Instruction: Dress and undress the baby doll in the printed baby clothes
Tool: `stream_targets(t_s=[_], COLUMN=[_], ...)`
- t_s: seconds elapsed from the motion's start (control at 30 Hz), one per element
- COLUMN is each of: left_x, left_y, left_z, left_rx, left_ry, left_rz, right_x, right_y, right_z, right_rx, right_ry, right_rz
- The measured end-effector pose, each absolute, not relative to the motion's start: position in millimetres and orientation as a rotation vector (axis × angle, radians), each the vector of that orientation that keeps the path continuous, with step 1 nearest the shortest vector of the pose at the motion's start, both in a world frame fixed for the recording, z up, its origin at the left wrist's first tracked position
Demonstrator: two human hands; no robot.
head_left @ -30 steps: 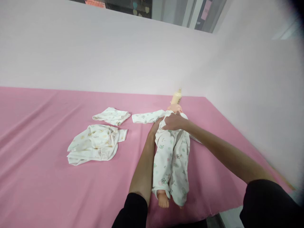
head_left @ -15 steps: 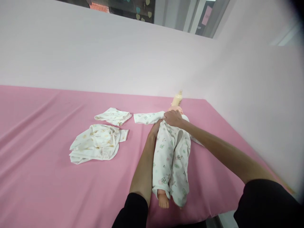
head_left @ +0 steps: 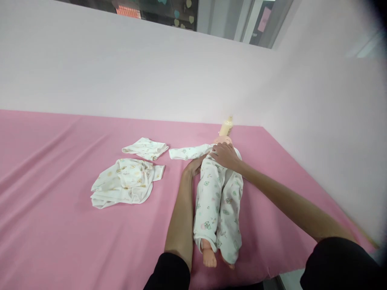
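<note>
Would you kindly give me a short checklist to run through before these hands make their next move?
1. Baby doll in white printed cloth garments lying on the pink cloth-covered surface: ok.
2. Right hand over its upper body, left hand beside it: ok.
3. Fingers gripping the cloth: cannot tell, partly hidden.
4. Both feet fully out of the trouser legs: not ok; the left-side foot is exposed, the other mostly covered.
5. Pale yellow narrow-necked bottle apart from both hands: ok.
6. Rumpled white cloth garment with yellowish print apart from both hands: ok.
</note>
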State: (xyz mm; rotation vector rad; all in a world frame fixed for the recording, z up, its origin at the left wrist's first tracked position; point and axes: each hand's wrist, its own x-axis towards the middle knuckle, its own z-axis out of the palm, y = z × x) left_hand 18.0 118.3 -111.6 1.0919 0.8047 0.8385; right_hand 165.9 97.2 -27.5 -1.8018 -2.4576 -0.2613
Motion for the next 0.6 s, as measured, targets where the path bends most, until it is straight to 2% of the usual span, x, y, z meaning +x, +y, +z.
stream_targets(t_s=[0.23,0.4,0.6], left_x=[-5,1,5], left_y=[114,111,113], left_z=[-98,-77,-72], left_rx=[1.409,1.671,1.791], left_ry=[1.244,1.390,1.350], left_rz=[0.688,0.881,1.066], right_x=[169,167,164], right_y=[83,68,57], right_z=[-43,-48,-44], right_rx=[-1.672,-1.576,-1.569], right_ry=[-2.466,-2.465,-2.405], right_rz=[-0.440,-0.538,-0.610])
